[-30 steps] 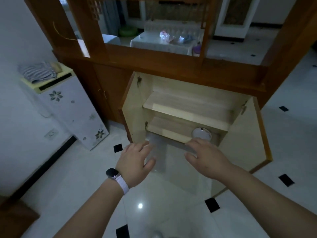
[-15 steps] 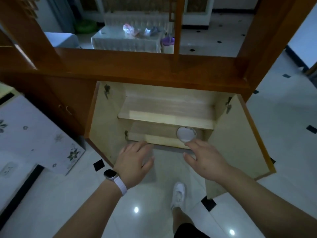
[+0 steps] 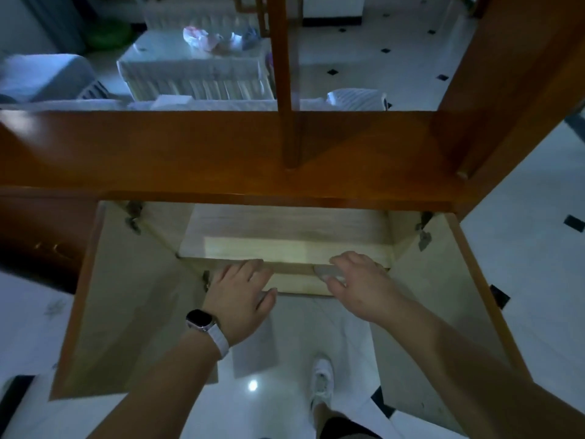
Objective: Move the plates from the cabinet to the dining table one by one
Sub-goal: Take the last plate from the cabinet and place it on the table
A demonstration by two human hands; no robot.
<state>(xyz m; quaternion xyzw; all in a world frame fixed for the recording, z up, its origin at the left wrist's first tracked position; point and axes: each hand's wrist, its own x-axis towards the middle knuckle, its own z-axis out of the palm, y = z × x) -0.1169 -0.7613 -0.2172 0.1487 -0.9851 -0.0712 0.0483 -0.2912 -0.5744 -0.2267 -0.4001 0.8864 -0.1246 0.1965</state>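
The low wooden cabinet (image 3: 285, 245) stands with both doors swung wide. A pale round plate (image 3: 326, 271) lies on its lower shelf (image 3: 297, 284), only a grey sliver of it showing. My right hand (image 3: 361, 285) rests on the plate, fingers over the top and thumb at the near rim; a firm grip cannot be made out. My left hand (image 3: 240, 296), smartwatch on the wrist, hovers at the shelf's front edge left of the plate, fingers spread, holding nothing. The upper shelf is bare.
The left door (image 3: 120, 296) and right door (image 3: 443, 296) flank my arms. A brown divider top (image 3: 221, 153) with a post overhangs the cabinet. Beyond it stands a cloth-covered table (image 3: 190, 71) with small items. My white shoe (image 3: 321, 378) is on the glossy tiled floor.
I have stepped closer and leaned over the cabinet. Both hands moved forward to the lower shelf, and my right hand now covers most of the plate.
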